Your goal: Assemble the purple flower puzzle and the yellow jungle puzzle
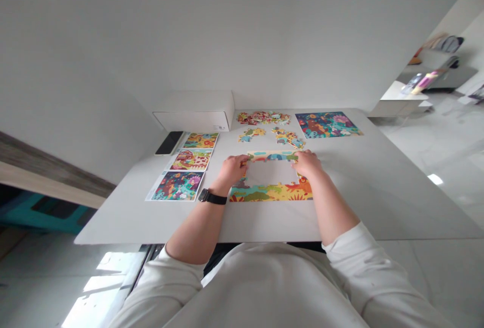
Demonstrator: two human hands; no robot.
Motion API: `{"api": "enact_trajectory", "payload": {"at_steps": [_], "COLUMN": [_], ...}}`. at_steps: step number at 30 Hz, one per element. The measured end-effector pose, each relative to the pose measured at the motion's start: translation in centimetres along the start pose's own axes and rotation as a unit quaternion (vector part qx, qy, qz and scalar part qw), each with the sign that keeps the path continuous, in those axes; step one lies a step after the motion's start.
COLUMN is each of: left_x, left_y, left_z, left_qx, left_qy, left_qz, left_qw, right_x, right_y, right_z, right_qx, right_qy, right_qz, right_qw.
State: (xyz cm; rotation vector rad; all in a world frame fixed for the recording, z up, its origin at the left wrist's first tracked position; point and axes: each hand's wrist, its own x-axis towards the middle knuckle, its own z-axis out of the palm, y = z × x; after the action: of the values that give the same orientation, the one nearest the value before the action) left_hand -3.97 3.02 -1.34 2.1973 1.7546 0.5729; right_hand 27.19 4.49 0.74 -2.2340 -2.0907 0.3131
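A partly assembled jigsaw puzzle [264, 193] lies flat on the white table, its border joined around an opening where bare tabletop shows. My left hand [233, 169], with a black watch on the wrist, has its fingers curled in on the puzzle's upper left edge. On the opposite side, my right hand [308, 164] grips the upper right edge, fingers bent together. Both hands partly cover the side strips of the border. Just beyond the puzzle sit two small groups of loose puzzle pieces, one on the left [251, 134] and one on the right [289, 139].
A pile of reddish puzzle pieces [262, 117] lies near the wall. At back right is a dark, colourful finished puzzle [328, 124]. To the left are three picture cards [179, 185], a phone [169, 143] and a white box [192, 120]. The table [378, 192] meets the wall behind.
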Motion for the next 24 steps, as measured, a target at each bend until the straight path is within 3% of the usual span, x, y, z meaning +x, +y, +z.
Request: {"api": "enact_trajectory", "payload": {"at_steps": [8,12,15,19,24], "left_x": [0.0,-0.1,0.2,1.9,6.0], "left_y": [0.3,0.3,0.2,0.0,-1.1], "left_z": [0.1,-0.6,-1.6,-2.8,-3.2], "left_qx": [-0.018,-0.069,-0.145,-0.234,-0.198], "left_qy": [0.019,0.090,0.142,0.157,0.136], "left_qz": [-0.003,0.008,-0.018,-0.048,-0.080], "left_qw": [1.000,0.994,0.979,0.958,0.968], "right_x": [0.0,0.0,-0.1,-0.6,-1.3], "right_y": [-0.3,-0.7,-1.4,-2.4,-3.4], "right_z": [0.0,-0.1,0.0,0.4,0.6], "right_qx": [0.008,0.035,0.071,0.101,0.129], "right_qy": [0.005,0.037,0.067,0.093,0.084], "right_qz": [0.000,-0.013,-0.068,-0.156,-0.189], "right_qw": [1.000,0.999,0.993,0.978,0.970]}}
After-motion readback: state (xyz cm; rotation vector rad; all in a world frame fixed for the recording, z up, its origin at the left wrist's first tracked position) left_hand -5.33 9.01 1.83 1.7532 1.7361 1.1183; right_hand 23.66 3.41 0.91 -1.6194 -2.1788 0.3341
